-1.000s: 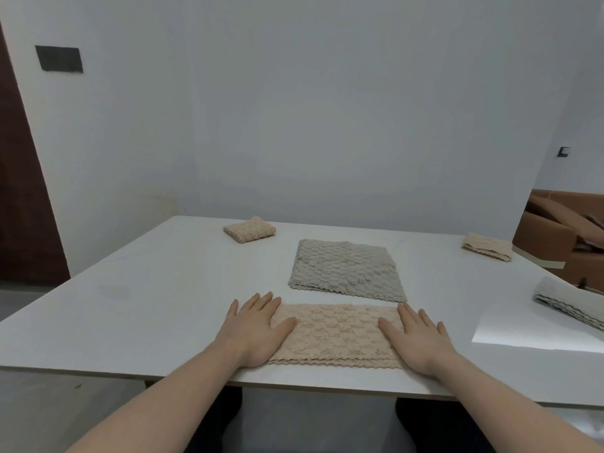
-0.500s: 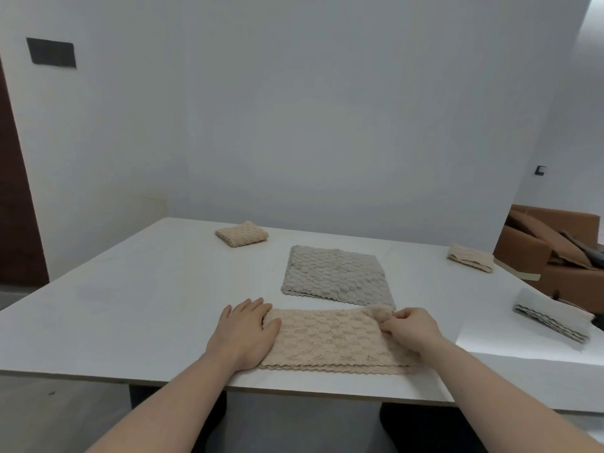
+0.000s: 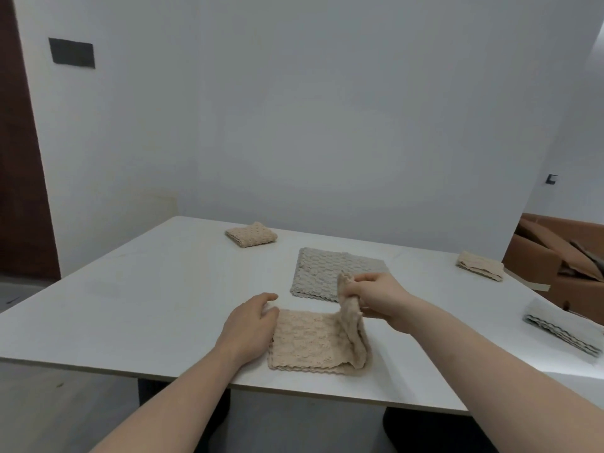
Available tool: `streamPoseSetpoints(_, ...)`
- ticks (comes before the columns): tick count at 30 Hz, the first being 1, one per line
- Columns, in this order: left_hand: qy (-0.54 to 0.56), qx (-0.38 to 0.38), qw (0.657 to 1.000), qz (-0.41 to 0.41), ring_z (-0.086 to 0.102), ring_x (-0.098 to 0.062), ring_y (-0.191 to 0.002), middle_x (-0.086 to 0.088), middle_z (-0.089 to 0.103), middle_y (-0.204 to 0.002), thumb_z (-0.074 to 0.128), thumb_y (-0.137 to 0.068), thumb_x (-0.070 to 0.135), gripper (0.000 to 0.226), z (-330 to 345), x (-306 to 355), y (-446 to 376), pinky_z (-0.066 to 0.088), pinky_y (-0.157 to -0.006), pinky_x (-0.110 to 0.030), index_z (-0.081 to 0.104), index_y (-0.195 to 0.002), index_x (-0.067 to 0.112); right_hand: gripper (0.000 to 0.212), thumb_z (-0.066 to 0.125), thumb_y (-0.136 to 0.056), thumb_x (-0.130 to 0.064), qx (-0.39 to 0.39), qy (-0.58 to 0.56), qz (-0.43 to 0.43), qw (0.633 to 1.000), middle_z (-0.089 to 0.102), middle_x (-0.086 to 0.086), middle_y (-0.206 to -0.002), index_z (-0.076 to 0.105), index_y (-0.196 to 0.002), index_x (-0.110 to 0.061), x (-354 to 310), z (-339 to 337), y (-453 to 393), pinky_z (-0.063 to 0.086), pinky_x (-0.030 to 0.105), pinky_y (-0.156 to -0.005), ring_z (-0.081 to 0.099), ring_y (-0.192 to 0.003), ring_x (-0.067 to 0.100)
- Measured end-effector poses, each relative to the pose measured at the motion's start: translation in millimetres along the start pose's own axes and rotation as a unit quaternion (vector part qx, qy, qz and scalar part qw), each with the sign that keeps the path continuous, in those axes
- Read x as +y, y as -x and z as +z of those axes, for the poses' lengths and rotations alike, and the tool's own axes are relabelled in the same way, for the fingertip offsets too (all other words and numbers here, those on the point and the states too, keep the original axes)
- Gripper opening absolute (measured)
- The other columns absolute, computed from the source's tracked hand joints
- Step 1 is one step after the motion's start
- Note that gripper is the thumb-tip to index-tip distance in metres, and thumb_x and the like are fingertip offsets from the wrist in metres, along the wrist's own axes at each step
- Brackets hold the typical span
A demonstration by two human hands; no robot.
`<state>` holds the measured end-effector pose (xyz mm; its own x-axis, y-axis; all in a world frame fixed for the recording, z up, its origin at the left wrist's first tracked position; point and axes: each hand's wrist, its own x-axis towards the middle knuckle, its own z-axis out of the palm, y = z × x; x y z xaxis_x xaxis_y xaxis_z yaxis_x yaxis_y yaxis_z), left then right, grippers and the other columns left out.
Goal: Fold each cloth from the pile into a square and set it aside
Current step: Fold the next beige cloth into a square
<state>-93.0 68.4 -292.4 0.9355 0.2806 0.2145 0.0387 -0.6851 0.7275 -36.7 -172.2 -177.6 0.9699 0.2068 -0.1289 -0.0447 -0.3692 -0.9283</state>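
A beige knitted cloth [image 3: 309, 341] lies folded in a strip near the front edge of the white table [image 3: 147, 289]. My right hand [image 3: 379, 297] pinches the cloth's right end and holds it lifted and curled over toward the left. My left hand [image 3: 248, 325] rests flat on the cloth's left end, fingers together, pressing it down. Just behind lies a grey knitted cloth [image 3: 322, 273], spread flat; my right hand covers part of it.
A folded beige square [image 3: 251, 234] sits at the far left of the table, another folded beige cloth [image 3: 480, 265] at the far right. A folded pale cloth [image 3: 562, 326] lies at the right edge. Brown cardboard boxes [image 3: 555, 253] stand beyond the table on the right.
My right hand went from lying flat on the beige cloth's right end to pinching it and lifting it up and leftward. My left hand stayed on the left end.
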Motion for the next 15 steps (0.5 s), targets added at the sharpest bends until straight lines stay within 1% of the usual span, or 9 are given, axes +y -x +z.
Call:
streamPoseSetpoints(3,0.059,0.012,0.998,-0.008,0.052,-0.008,-0.125,0.016,0.058,-0.135,0.047,-0.101,0.035,0.029,-1,-1,0,0.042,-0.104,-0.035,0.060,-0.127,0.039,0.012,0.072,-0.085,-0.001,-0.041,-0.014,-0.017,0.999,0.065,0.012,-0.087,0.069,-0.096,-0.003,-7,25,6,0.055,0.021,-0.055,0.062,-0.056,0.011)
streamPoseSetpoints(5,0.084,0.020,0.996,-0.012,0.053,-0.007,-0.122,0.018,0.060,-0.127,0.049,-0.100,0.035,0.021,-1,-1,-1,0.043,-0.103,-0.036,0.065,-0.114,0.039,0.011,0.072,-0.085,0.002,-0.047,-0.025,-0.018,0.998,0.065,0.011,-0.087,0.066,-0.087,-0.007,-8,42,8,0.057,0.023,-0.056,0.061,-0.055,0.011)
streamPoseSetpoints(6,0.096,0.026,0.995,-0.012,0.055,-0.007,-0.120,0.019,0.062,-0.122,0.051,-0.098,0.037,0.019,-2,0,-2,0.044,-0.103,-0.036,0.068,-0.107,0.039,0.014,0.073,-0.085,0.003,-0.047,-0.030,-0.015,0.998,0.066,0.010,-0.088,0.066,-0.089,-0.009,-7,50,9,0.058,0.024,-0.058,0.063,-0.058,0.012)
streamPoseSetpoints(8,0.112,0.039,0.993,-0.012,0.057,-0.006,-0.115,0.018,0.064,-0.115,0.051,-0.091,0.044,0.023,-4,2,-2,0.045,-0.102,-0.037,0.073,-0.093,0.036,0.021,0.073,-0.084,0.004,-0.059,-0.026,-0.008,0.998,0.071,0.011,-0.096,0.069,-0.100,-0.010,-3,64,9,0.059,0.026,-0.060,0.067,-0.065,0.015)
streamPoseSetpoints(10,0.104,0.035,0.994,-0.012,0.059,-0.003,-0.108,0.018,0.067,-0.108,0.052,-0.092,0.043,0.029,-5,3,-2,0.046,-0.100,-0.037,0.076,-0.081,0.032,0.032,0.074,-0.082,0.003,-0.083,-0.026,-0.002,0.996,0.071,0.014,-0.103,0.068,-0.111,-0.007,2,74,10,0.055,0.024,-0.057,0.068,-0.063,0.016)
streamPoseSetpoints(11,0.099,0.032,0.995,-0.012,0.060,-0.002,-0.104,0.017,0.069,-0.103,0.052,-0.095,0.042,0.032,-5,3,-2,0.047,-0.097,-0.038,0.076,-0.078,0.029,0.037,0.075,-0.081,0.002,-0.091,-0.028,0.001,0.995,0.070,0.015,-0.107,0.066,-0.116,-0.006,5,77,11,0.055,0.023,-0.056,0.068,-0.063,0.017)
streamPoseSetpoints(12,0.095,0.031,0.995,-0.010,0.061,-0.002,-0.098,0.015,0.072,-0.097,0.052,-0.096,0.043,0.036,-5,2,-2,0.050,-0.095,-0.039,0.076,-0.077,0.024,0.040,0.075,-0.082,0.001,-0.096,-0.026,-0.002,0.995,0.069,0.015,-0.110,0.064,-0.120,-0.005,9,80,11,0.057,0.024,-0.058,0.070,-0.068,0.018)
streamPoseSetpoints(14,0.090,0.033,0.995,-0.006,0.064,-0.002,-0.090,0.012,0.073,-0.088,0.053,-0.097,0.050,0.043,-5,4,0,0.053,-0.090,-0.042,0.075,-0.079,0.018,0.038,0.071,-0.087,-0.003,-0.092,-0.004,-0.032,0.995,0.068,0.008,-0.114,0.064,-0.124,-0.007,14,81,13,0.063,0.029,-0.068,0.074,-0.083,0.020)
streamPoseSetpoints(15,0.089,0.036,0.995,-0.007,0.064,-0.002,-0.089,0.014,0.073,-0.087,0.056,-0.096,0.054,0.043,-5,5,0,0.053,-0.088,-0.041,0.075,-0.078,0.021,0.034,0.068,-0.089,-0.005,-0.075,0.010,-0.055,0.996,0.068,0.003,-0.114,0.067,-0.123,-0.010,16,80,14,0.064,0.030,-0.071,0.074,-0.085,0.019)
